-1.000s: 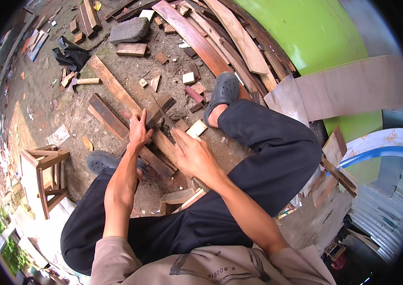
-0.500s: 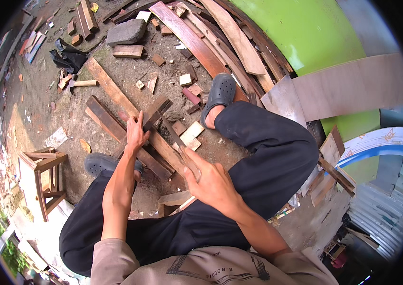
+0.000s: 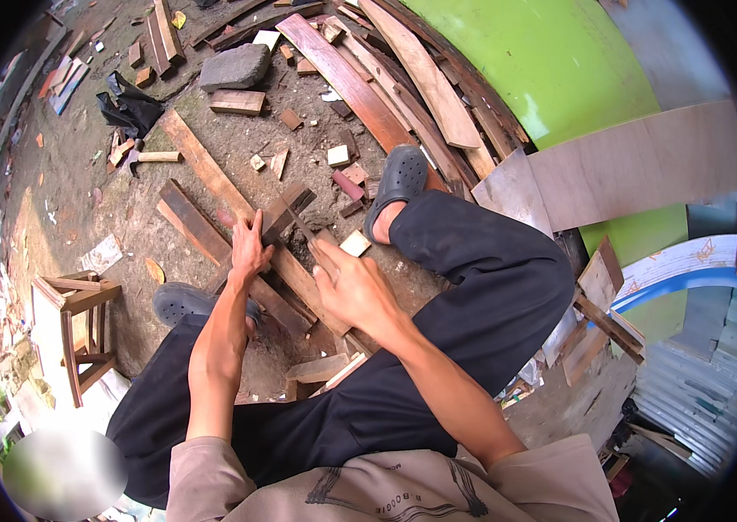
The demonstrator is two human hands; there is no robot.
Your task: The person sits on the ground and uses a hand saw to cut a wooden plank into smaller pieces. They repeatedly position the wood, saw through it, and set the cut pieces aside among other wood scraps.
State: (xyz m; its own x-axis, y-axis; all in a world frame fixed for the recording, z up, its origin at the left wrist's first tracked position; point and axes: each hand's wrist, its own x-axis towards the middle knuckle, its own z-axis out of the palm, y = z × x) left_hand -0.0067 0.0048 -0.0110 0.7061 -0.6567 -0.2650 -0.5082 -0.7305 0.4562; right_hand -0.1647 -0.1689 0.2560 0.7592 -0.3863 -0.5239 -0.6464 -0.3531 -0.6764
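A short dark wooden piece (image 3: 288, 211) lies crosswise over a long plank (image 3: 199, 161) on the ground in front of me. My left hand (image 3: 251, 247) presses and grips the dark piece, its index finger pointing away from me. Close by on the right, my right hand (image 3: 353, 287) is closed round a handsaw, whose handle the fingers hide. The thin saw blade (image 3: 300, 223) slants up from the fingers to the dark piece's right end and touches its edge there. Under the plank, more dark timber (image 3: 197, 228) rests at a crossing angle.
A hammer (image 3: 155, 157) lies beyond the planks, near a black bag (image 3: 129, 104) and a grey stone block (image 3: 235, 67). Long boards (image 3: 425, 74) are stacked at the upper right. A small wooden frame (image 3: 81, 300) stands at left. Wood offcuts (image 3: 338, 156) litter the ground.
My right hand has pushed the saw forward and a little left, so less blade shows beyond the fingers. The left hand stays put on the dark wood.
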